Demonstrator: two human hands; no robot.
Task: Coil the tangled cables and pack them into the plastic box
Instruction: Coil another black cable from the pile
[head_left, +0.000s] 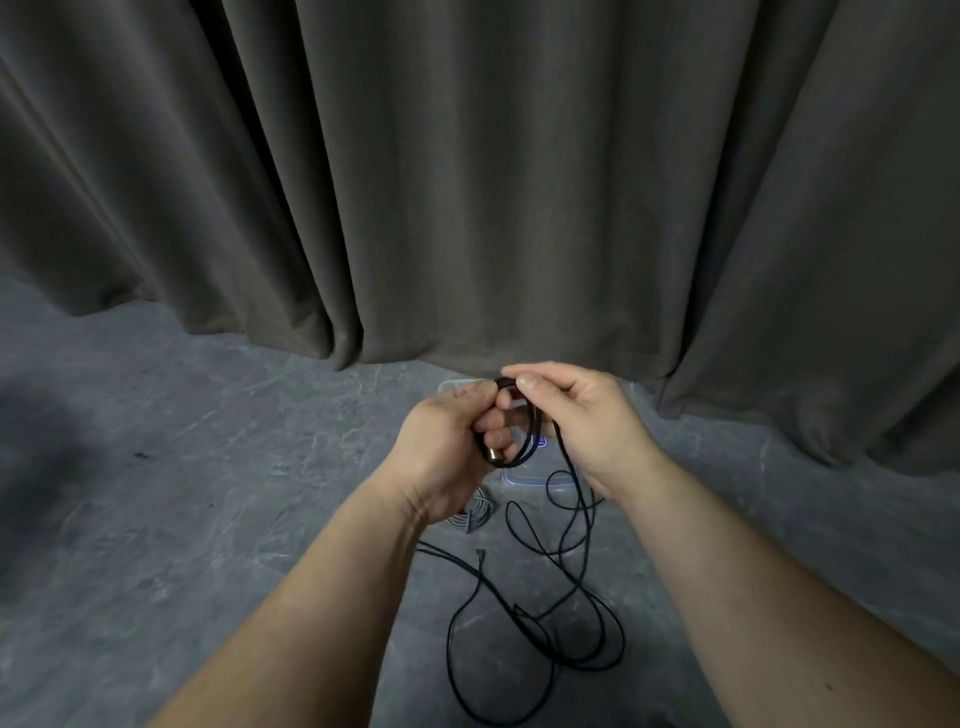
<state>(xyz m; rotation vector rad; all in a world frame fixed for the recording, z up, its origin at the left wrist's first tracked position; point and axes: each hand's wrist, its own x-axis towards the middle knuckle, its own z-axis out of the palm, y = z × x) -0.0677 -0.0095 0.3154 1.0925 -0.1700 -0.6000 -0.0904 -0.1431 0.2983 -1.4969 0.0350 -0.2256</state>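
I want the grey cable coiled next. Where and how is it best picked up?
Probably grip the grey cable across its bundled loops, coming from above with the left hand. It lies on the floor already gathered in a small bunch just under the left wrist, so pinching the whole bunch should lift it without unravelling. Its ends are too small to make out.

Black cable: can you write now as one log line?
step: coiling | both hands hold black cable | rest on floor | box beneath
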